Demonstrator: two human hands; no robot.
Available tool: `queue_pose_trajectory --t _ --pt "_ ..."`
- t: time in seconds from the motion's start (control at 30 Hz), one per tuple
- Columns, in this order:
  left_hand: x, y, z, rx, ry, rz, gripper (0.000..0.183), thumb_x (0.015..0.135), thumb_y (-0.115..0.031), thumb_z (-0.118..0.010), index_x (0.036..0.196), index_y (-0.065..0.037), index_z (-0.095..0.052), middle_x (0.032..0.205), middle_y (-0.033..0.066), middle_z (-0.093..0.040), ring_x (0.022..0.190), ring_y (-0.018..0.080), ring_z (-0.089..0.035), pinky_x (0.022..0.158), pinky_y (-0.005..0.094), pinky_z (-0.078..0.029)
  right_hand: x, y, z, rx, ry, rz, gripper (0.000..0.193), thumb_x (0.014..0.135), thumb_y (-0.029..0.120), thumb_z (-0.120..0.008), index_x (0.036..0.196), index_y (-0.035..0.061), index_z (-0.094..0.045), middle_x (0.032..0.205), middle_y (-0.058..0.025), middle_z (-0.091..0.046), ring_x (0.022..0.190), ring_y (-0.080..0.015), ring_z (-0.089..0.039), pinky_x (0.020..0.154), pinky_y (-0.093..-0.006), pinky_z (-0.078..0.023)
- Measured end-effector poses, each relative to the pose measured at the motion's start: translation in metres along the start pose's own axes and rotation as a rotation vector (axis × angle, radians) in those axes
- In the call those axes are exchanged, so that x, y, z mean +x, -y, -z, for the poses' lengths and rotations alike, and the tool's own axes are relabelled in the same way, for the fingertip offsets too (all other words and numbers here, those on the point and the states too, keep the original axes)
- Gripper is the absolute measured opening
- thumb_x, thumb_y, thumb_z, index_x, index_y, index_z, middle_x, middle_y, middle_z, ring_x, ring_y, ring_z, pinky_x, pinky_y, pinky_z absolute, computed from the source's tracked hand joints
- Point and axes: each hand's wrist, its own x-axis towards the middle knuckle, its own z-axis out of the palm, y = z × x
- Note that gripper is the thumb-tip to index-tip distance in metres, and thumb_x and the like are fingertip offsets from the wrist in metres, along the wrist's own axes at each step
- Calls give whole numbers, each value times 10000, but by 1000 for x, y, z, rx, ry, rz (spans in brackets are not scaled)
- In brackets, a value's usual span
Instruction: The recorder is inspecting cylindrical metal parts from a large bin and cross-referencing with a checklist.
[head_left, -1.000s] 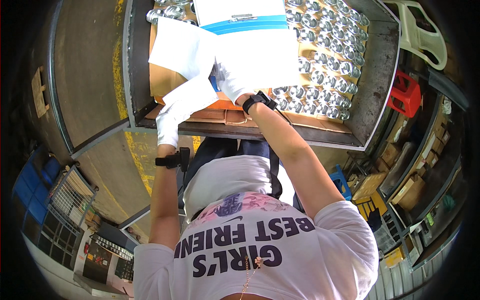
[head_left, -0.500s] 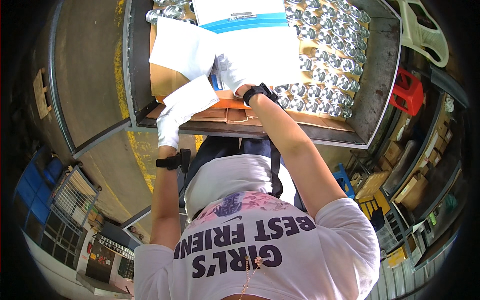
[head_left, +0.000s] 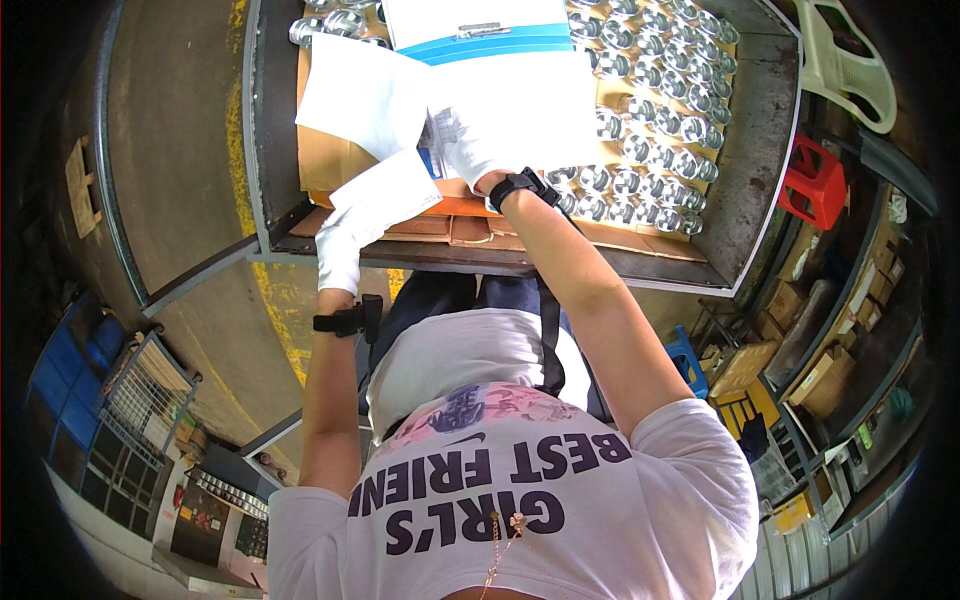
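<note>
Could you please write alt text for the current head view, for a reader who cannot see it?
A person's gloved left hand holds a white paper slip, while the gloved right hand is close to a larger white sheet. Both reach over a dark-walled bin where rows of shiny round metal parts sit on cardboard.

glare bleaches the flat white paper sheet (head_left: 545,115) between the side edges of the grey-walled metal table (head_left: 752,160); fisheye curves outer lines.
</note>
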Motion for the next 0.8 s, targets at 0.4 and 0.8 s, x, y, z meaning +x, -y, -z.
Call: queue_pose_trajectory --t 0.4,0.8 --pt "5 11 1 -106 5 80 293 877 -140 -772 1103 42 -727 986 56 -738 800 90 -678 685 237 -567 -13 -13 -22 -184 53 49 445 891 256 -655 1312 113 -617 1208 -217 -675 1103 -418 -644 943 -478 -519" --pt "-2 5 3 -162 -11 60 334 885 -90 -745 1179 64 -707 1039 95 -739 852 142 -712 707 269 -595 -14 -8 -19 -3 149 -42 529 862 265 -706 1349 100 -582 1259 -235 -644 1173 -427 -613 993 -483 -498"
